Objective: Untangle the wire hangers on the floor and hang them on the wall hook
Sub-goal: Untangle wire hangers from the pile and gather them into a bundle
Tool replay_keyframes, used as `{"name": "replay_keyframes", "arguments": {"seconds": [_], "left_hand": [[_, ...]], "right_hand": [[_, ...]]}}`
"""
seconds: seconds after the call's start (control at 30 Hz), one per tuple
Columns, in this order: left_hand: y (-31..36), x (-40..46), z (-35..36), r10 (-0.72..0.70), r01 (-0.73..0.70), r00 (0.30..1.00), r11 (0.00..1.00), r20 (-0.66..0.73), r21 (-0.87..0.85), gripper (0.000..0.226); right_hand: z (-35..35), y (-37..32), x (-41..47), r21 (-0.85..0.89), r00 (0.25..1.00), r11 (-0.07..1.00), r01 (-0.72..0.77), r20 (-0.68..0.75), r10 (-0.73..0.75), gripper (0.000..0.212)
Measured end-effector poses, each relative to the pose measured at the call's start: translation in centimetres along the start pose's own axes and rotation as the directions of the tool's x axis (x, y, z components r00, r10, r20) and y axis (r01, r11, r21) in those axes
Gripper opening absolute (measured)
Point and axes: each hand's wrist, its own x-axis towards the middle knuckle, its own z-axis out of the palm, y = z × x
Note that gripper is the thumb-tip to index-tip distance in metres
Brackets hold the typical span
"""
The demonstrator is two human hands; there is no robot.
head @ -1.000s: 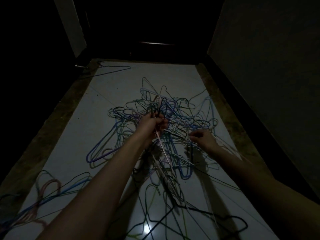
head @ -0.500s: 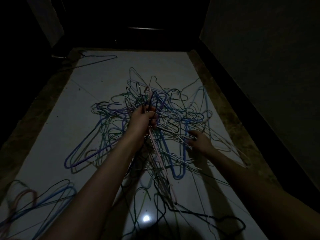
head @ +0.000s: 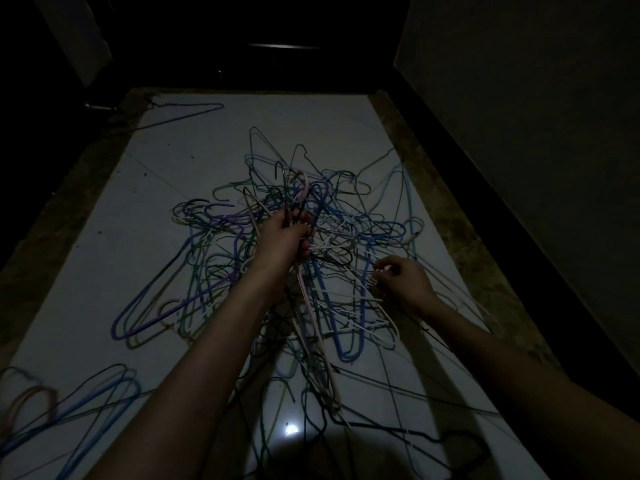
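Note:
A tangled heap of wire hangers in blue, purple, green, white and black lies on the pale tiled floor. My left hand grips a bunch of hanger necks at the heap's middle, a pink hanger running down from it. My right hand sits lower right, fingers curled and pinching thin white wires of the heap. No wall hook is in sight.
A single dark hanger lies apart at the far left. A few loose hangers lie at the near left. A dark wall runs along the right, a dark doorway lies ahead. The room is dim.
My left hand has lifted its bunch slightly and the hooks have shifted. My right hand stays at the white wires, moved a little right. The camera has tilted.

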Motion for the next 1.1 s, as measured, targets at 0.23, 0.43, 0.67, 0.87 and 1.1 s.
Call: {"name": "replay_keyframes", "arguments": {"seconds": [0.23,0.43,0.67,0.87,1.1], "left_hand": [[0.0,-0.1,-0.4,0.012,-0.012,1.000,1.000,0.011,-0.016,0.023],[0.2,-0.1,-0.8,0.025,-0.024,0.999,0.999,-0.025,0.032,0.022],[0.9,-0.3,-1.1,0.053,-0.048,0.997,0.995,-0.060,0.089,0.025],[0.5,-0.6,-1.7,0.072,-0.065,0.997,0.989,-0.040,0.136,0.020],[1.2,-1.8,-2.6,0.138,-0.136,0.990,0.984,-0.006,0.119,0.014]], "right_hand": [[0.3,0.7,0.5,-0.079,0.996,0.995,-0.055,-0.068,0.049,0.029],[0.2,1.2,-0.1,-0.058,0.994,0.996,-0.067,0.085,0.072,0.036],[-1.1,1.8,-1.2,-0.105,0.994,0.992,0.073,-0.069,-0.080,0.029],[-2.0,3.4,-3.1,-0.150,0.999,0.989,0.002,0.036,0.003,0.022],[-1.0,3.4,-3.6,-0.343,0.998,0.939,-0.003,0.058,0.024,0.024]]}}
